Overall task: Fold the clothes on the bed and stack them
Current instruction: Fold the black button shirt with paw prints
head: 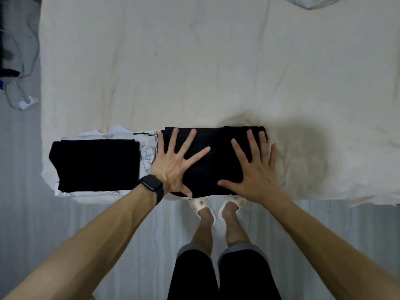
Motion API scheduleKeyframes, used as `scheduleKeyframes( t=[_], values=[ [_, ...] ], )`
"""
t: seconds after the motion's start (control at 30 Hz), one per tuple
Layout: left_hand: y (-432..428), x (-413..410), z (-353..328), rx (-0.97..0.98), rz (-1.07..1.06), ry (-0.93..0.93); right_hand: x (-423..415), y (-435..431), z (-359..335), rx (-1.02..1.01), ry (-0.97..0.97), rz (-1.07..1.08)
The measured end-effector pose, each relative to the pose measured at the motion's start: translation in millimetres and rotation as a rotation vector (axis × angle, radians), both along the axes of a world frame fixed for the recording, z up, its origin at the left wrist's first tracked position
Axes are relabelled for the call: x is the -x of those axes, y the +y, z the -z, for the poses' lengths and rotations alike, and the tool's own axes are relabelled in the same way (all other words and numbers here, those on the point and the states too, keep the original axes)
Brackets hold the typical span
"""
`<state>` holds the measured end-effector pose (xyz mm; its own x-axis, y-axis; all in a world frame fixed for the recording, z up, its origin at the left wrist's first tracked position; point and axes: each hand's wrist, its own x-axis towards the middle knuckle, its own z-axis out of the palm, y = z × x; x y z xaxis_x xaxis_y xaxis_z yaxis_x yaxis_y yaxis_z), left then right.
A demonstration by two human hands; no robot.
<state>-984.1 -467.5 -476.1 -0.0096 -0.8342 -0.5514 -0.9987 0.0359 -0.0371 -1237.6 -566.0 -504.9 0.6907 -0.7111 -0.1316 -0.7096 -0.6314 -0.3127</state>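
1. Both hands lie flat with fingers spread. My left hand (173,167) and right hand (255,176) are side by side but apart, gripping nothing.
2. Each palm presses down on the folded black garment (216,163). The left hand covers its left end and the right hand its right end, and dark cloth shows between them.
3. My left thumb reaches the garment's near edge, and the right hand's outermost finger rests along its right edge.
4. I see a black watch (151,185) on my left wrist.
5. That black garment sits at the near edge of the bed (216,72), directly in front of me, as a neat rectangle.
6. Just left of it is the stack (97,165). It has another folded black piece on top and a white printed garment (147,155) underneath, sticking out at the right and far sides.
7. The stack and the garment under my hands almost touch, and my left hand overlaps the printed cloth's edge.
8. A cream sheet, wrinkled, covers the rest of the bed. A bunched pale cloth (311,2) lies at the far right edge.
9. Below the bed edge I see white slippers (201,206) on my feet and dark shorts (216,278).
10. On the floor (43,224) to the far left lie cables (21,61) and a small white plug (27,102).
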Motion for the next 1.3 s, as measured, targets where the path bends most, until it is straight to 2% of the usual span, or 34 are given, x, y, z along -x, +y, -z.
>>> scheduleKeyframes(
  t=[0.17, 0.37, 0.47, 0.57, 0.67, 0.83, 0.97, 1.1, 1.2, 1.3],
  values=[
    [-12, -8, 1, -0.043, -0.122, -0.076, 8, -17, 12, -0.138, 0.197, 0.018],
    [-13, -10, -3, -0.004, -0.077, -0.12, 5, -26, 11, -0.21, 0.189, 0.024],
    [-5, -3, -4, 0.088, -0.084, -0.048, 9, -14, 0, -0.11, 0.105, 0.039],
    [13, 14, -3, 0.2, 0.011, 0.058, 17, 8, -8, 0.034, 0.028, -0.031],
    [29, 27, 1, 0.097, 0.107, 0.011, 16, 20, -6, 0.08, 0.041, -0.133],
    [35, 22, 7, 0.014, -0.026, -0.091, 17, 9, 5, 0.096, 0.204, -0.311],
    [33, 25, -1, -0.024, -0.079, -0.108, 30, -2, -1, 0.105, 0.231, -0.249],
    [24, 30, -5, -0.054, -0.134, 0.009, 34, -3, -14, -0.054, 0.334, -0.262],
    [8, 28, -14, 0.052, -0.168, 0.118, 17, -2, -30, -0.121, 0.143, -0.136],
    [-15, 21, -17, 0.289, -0.318, 0.048, -15, -9, -30, -0.061, 0.023, 0.069]
  ],
)
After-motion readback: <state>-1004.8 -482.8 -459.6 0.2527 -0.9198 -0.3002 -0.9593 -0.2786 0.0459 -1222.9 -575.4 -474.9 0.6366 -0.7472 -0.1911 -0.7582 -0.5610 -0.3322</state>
